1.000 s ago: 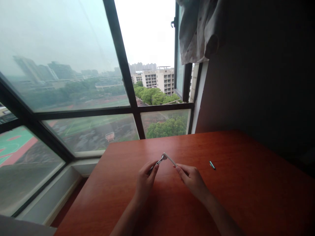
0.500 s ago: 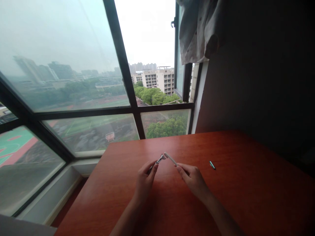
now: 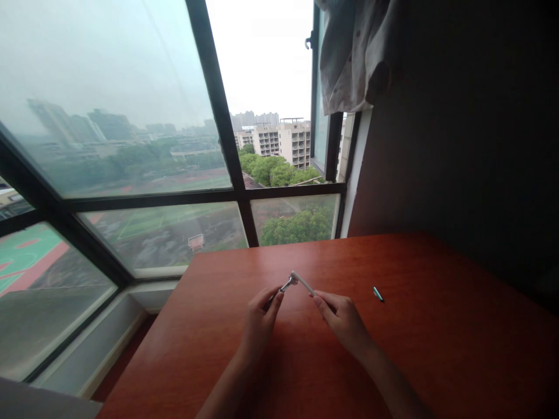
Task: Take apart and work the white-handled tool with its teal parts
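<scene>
My left hand (image 3: 261,317) is closed, pinching a slim tool with a silver neck and a small angled head (image 3: 287,284), shaped like a razor. Its lower end disappears behind my fingers. Between thumb and fingers, my right hand (image 3: 343,317) grips a thin whitish stick (image 3: 304,281) that slants up to the left. The stick's far end meets the silver head, touching or overlapping it; its exact kind is too small to make out. Both are held above the reddish-brown table (image 3: 227,343).
A small teal-and-dark object (image 3: 378,294) lies on the table to the right of my right hand. Dark-framed windows (image 3: 242,192) rise behind the table and on the left. Grey cloth (image 3: 353,64) hangs at the upper right, beside a dark wall (image 3: 437,145).
The silver head has moved slightly right and come up against the tip of the whitish stick; a small gap showed between them before. My right hand has barely shifted.
</scene>
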The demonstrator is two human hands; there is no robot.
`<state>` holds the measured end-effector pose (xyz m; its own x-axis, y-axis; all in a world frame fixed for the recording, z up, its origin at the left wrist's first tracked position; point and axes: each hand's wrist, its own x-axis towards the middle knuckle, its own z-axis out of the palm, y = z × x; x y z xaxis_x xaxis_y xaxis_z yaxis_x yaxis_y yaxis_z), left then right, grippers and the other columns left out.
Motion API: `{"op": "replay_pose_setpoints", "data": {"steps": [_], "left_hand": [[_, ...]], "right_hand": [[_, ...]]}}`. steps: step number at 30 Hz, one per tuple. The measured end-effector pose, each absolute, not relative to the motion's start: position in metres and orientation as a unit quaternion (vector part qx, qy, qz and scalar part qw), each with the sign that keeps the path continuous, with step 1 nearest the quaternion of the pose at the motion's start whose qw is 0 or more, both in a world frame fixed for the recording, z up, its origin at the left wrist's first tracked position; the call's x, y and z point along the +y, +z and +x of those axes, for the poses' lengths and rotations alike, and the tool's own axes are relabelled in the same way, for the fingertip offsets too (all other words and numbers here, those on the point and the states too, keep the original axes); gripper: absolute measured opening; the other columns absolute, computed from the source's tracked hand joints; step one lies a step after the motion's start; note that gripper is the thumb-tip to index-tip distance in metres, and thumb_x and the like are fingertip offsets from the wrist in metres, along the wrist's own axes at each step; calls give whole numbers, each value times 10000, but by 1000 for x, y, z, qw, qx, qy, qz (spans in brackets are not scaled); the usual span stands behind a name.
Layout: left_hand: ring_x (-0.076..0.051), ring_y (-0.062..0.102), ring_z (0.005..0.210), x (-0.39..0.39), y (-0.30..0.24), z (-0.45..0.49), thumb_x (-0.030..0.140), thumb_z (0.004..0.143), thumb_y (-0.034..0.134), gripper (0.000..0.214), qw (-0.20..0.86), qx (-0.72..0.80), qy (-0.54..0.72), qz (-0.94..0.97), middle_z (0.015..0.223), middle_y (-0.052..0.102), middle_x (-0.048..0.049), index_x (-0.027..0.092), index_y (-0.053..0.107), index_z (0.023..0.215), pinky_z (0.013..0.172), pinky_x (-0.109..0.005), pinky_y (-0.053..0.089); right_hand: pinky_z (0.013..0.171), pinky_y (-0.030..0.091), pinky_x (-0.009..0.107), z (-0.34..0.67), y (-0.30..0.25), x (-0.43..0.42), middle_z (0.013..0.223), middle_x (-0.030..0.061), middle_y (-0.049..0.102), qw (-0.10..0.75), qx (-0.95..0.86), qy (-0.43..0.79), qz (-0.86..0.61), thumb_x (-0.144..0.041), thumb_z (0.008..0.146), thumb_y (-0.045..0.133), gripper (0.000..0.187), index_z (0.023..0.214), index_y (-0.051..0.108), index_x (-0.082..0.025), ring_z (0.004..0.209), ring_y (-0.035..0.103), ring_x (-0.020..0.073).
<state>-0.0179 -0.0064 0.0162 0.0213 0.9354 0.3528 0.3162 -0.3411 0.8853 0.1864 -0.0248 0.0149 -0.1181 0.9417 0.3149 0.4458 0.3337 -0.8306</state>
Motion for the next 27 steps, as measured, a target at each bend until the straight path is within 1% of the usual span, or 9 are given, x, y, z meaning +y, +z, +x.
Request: {"op": "replay_pose_setpoints", "data": {"steps": [5,8,19,27], "left_hand": [[-219,633,754,-7,15,-17,412,821,624,334,309,494,505,637,836,722,-80,155,743,997,628,-257,491],[-216,634,741,-6,14,-18,417,816,628,325,304,498,509,632,823,724,-74,156,747,968,620,-254,488],[-214,634,747,-7,15,-18,400,827,623,308,302,492,508,639,834,724,-75,153,742,967,628,-253,484],[-212,634,740,-5,13,-18,384,838,612,305,294,488,502,651,826,721,-76,146,740,981,634,-256,485]], "right_hand": [[519,338,239,185,14,-24,576,16,548,441,-688,287,-500,-483,923,415,490,791,722,-125,546,495,146],[513,325,239,184,13,-24,575,13,540,442,-686,293,-498,-479,921,421,476,783,717,-132,537,485,145],[507,312,234,185,15,-26,555,-8,491,430,-685,305,-502,-436,935,415,451,719,678,-138,522,485,136],[505,296,231,185,14,-25,562,-13,479,430,-687,303,-501,-426,938,408,447,723,665,-130,521,462,125]]}}
